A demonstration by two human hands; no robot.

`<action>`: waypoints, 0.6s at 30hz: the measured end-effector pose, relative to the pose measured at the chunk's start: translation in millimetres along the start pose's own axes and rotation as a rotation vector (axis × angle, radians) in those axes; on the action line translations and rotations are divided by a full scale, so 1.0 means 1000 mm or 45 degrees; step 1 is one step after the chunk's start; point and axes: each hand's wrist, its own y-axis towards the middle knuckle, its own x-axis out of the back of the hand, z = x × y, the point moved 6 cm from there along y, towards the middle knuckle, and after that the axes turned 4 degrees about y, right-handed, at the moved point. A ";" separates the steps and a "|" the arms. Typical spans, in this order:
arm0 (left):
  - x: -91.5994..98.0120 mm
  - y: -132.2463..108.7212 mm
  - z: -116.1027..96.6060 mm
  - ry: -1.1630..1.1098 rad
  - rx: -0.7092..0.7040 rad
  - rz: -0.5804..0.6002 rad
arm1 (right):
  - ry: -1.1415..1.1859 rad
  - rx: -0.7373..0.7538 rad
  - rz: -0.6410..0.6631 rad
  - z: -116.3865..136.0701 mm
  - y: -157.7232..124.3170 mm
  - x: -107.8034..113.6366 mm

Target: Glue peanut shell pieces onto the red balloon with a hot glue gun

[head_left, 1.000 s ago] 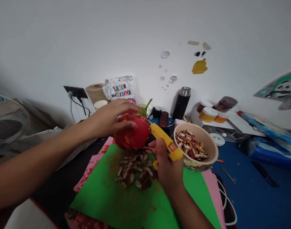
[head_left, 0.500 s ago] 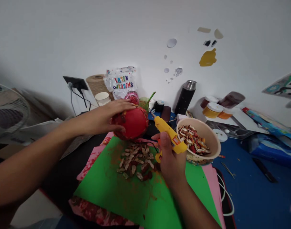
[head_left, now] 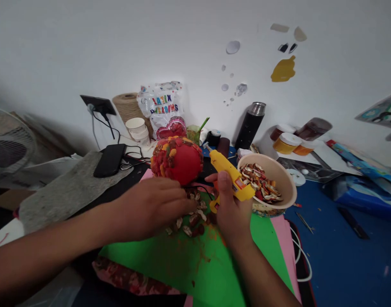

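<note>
My right hand (head_left: 232, 209) is wrapped round a yellow glue gun (head_left: 229, 172), whose nozzle points up and left toward a red ball (head_left: 185, 163). Orange and red shell pieces cover the ball's left and top. It rests at the back of the green sheet (head_left: 157, 264), out of both hands. My left hand (head_left: 150, 207) reaches over the pile of peanut shells (head_left: 195, 219), fingers bent down among them; whether it pinches a shell is hidden. Right of the glue gun, a beige bowl (head_left: 287, 183) holds painted shell pieces.
Behind stand a balloon bag (head_left: 163, 104), a twine roll (head_left: 126, 106), paper cups (head_left: 138, 128), a green cup (head_left: 193, 134) and a black thermos (head_left: 250, 125). A phone (head_left: 110, 160) lies on grey cloth at left. Paint jars (head_left: 287, 143) stand at right.
My left hand has let go of the red ball and come down to the peanut shells. The ball now sits with its shell-covered side showing. My right hand still holds the glue gun.
</note>
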 end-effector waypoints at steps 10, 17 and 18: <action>-0.058 -0.011 -0.018 0.126 -0.040 0.230 | 0.146 0.005 0.036 -0.006 -0.002 -0.004; -0.053 -0.017 -0.008 0.087 0.061 0.285 | 0.128 0.017 0.057 -0.006 -0.003 -0.004; -0.054 -0.019 -0.006 0.108 0.075 0.311 | 0.124 0.015 0.061 -0.006 -0.003 -0.004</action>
